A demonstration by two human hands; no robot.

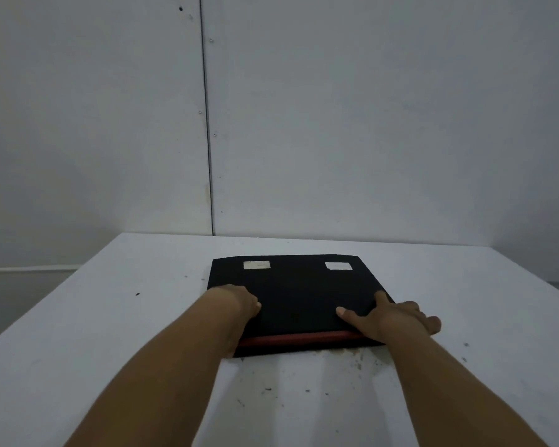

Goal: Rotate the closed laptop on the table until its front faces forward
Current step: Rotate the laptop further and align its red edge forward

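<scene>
A pale panelled wall point(336, 108) fills the upper half of the view, with a dark vertical seam point(207, 124) running down at about 12 o'clock. Below it the white bench point(110, 317) spreads toward the camera, speckled with dark crumbs near its 6 o'clock edge.

The closed laptop point(297, 295) lies flat near the middle of the bench, black, roughly square to the person. A red strip point(304, 337) runs along its near edge at 6 o'clock, likely the hinge side, though that is a judgement. Two pale stickers point(256, 265) sit toward the far edge, at 11 and 1 o'clock on the lid.

The left hand point(236, 301) clasps the laptop's 9 o'clock side, fingers curled over the edge and thumb on top; the wrist hides how far the fingers reach under. The right hand point(397, 317) holds the 4 o'clock corner, thumb pressed flat on the lid and fingers wrapped down the side. Each grip is closed on the laptop, neither one loose.

If the red strip is the hinge, the front now points away and about a half turn is left to do. To do it well, keep the laptop flat on the bench and pivot it about its centre, one hand pushing away while the other draws in. Press lightly so the feet slide and do not judder over the crumbs. Re-grip partway instead of crossing the wrists, and keep the corners inside the bench edges as they swing.
</scene>
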